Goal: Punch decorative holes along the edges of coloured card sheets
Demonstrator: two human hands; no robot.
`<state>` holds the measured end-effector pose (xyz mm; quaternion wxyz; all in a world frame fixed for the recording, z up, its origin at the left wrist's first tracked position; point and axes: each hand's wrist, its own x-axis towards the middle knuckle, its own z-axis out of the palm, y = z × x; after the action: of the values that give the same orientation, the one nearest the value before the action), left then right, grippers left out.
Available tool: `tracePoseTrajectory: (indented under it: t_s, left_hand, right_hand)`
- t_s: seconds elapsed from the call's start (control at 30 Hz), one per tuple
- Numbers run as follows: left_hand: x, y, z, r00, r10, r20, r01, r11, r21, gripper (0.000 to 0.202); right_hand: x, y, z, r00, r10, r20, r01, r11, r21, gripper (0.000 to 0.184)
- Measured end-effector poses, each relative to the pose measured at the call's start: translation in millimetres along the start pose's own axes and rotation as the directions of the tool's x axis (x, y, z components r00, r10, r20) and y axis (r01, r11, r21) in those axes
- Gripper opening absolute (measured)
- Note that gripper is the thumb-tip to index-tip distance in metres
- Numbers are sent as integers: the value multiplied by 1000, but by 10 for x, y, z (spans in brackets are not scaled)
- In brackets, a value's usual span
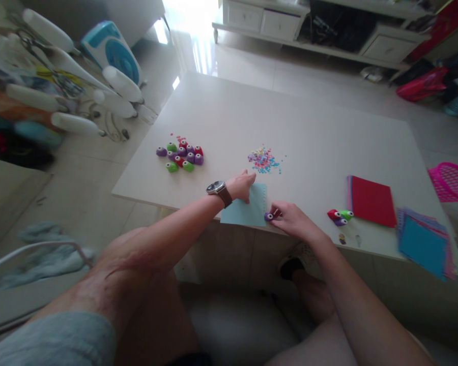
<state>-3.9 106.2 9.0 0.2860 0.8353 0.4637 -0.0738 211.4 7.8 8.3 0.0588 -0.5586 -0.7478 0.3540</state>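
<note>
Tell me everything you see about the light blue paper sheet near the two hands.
The light blue paper sheet is thin, plain and roughly square, lying flat at the near edge of the white table. The left hand rests on its far part; the right hand holds a small purple punch at its right edge, which looks notched.

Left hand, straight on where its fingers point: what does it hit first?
Likely the heap of paper bits. The left hand rests on the light blue sheet, aimed up-table toward the heap, with only bare tabletop between them. Depth is hard to judge.
</note>
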Motion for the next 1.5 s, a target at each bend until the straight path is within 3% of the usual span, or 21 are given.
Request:
tracePoseTrajectory:
  t_s: [0.27, 0.4, 0.57, 0.67, 0.87, 1.23, 1.5]
  left_hand:
    - [-7, -3, -4, 1000, 4, -14, -4, 1000, -2, 73]
    - [-12, 42, -35, 996, 56, -70, -56, 998, 1, 58]
    - [-63, 206, -21, 994, 55, 96, -50, 998, -46, 30]
    - [-89, 250, 50, 991, 38, 127, -33, 998, -44, 24]
    - [-77, 211, 144, 992, 34, 121, -32, 999, -25, 26]
    - [-65, 250, 93, 983, 43, 177, -45, 999, 10, 29]
    - [-58, 266, -25, 954, 42, 298, -41, 999, -10, 64]
  right_hand:
    - [16, 5, 22, 1000, -15, -8, 15, 1000, 27, 10]
    - [2, 5, 3, 1000, 4, -2, -3, 998, 59, 13]
    - [-16, -40, -70, 988, 146, 56, -154, 969, 193, 20]
    - [8, -42, -72, 978, 198, 60, -207, 943, 261, 20]
    - [52, -14, -25, 966, 247, 80, -259, 914, 311, 19]
    - [79, -67, 5, 969, 237, 67, -246, 906, 345, 27]
    - [103, -60, 53, 971, 231, 60, -237, 901, 364, 22]
